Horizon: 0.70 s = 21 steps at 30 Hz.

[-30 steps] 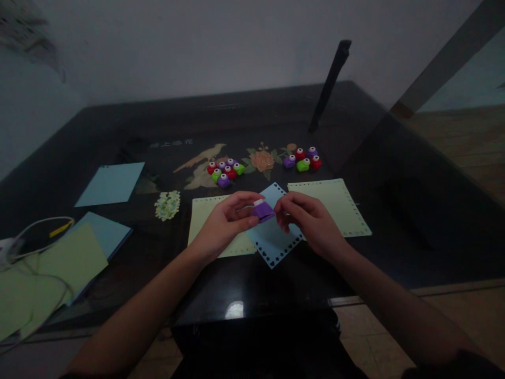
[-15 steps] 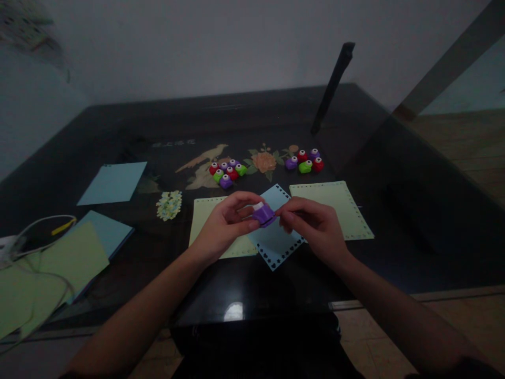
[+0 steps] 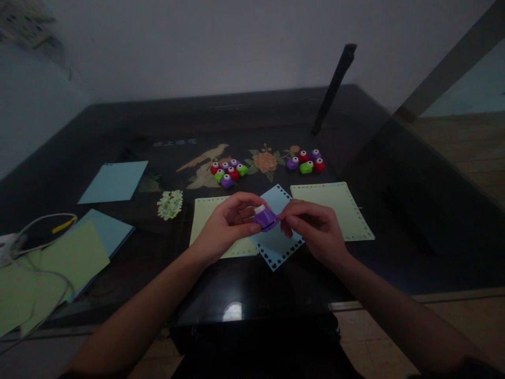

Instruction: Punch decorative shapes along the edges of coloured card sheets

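My left hand (image 3: 221,226) is closed around a purple craft punch (image 3: 265,217) with a white button, held tilted above the papers. The thumb and fingers of my right hand (image 3: 317,226) are pinched together at the punch's front edge; anything between them is too small to make out. Below both hands lies a blue sheet (image 3: 276,246), turned cornerwise, with hearts and other small shapes cut along its edges. It overlaps a pale green sheet (image 3: 205,213) on the left. To the right is another pale green sheet (image 3: 329,205) with punched edges.
Several red, green and purple punches (image 3: 229,173) stand in a cluster behind my hands, with another group (image 3: 305,162) to the right. Small paper cut-outs (image 3: 170,205) are heaped on the left. Farther left are blue sheets (image 3: 114,181), green paper (image 3: 74,252) and a white cable (image 3: 37,221).
The purple punch has tilted slightly and shifted a little right and down in my left hand. My right fingertips stay at its edge. The papers lie as before.
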Available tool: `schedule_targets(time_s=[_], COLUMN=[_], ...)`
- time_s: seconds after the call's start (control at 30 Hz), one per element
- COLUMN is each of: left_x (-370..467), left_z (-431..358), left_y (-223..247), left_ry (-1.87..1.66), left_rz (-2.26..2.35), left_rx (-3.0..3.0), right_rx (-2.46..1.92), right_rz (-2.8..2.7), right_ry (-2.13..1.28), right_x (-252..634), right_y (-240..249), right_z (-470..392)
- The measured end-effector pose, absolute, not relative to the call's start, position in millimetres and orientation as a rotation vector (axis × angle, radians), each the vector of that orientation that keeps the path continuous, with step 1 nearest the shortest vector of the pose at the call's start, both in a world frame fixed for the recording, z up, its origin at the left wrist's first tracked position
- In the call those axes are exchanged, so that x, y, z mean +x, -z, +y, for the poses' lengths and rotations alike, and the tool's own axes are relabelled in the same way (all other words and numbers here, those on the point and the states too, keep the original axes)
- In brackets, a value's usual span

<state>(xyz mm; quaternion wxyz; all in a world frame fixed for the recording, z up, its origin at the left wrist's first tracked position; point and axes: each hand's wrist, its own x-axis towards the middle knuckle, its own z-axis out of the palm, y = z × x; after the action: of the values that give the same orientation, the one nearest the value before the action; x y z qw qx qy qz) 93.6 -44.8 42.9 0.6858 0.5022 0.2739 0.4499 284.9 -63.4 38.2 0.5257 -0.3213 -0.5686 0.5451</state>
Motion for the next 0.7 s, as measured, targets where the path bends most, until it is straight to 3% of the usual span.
schedule_targets(time_s=[0.7], left_x=[92.5], left_z=[-46.4], left_y=[-43.6], left_ry=[-1.004], left_rz=[0.594], left_rx=[1.129], right_rx=[-0.733], right_rz=[-1.381], right_ry=[-1.201], right_x=[288.2], right_y=[-44.4], right_z=[-67.1])
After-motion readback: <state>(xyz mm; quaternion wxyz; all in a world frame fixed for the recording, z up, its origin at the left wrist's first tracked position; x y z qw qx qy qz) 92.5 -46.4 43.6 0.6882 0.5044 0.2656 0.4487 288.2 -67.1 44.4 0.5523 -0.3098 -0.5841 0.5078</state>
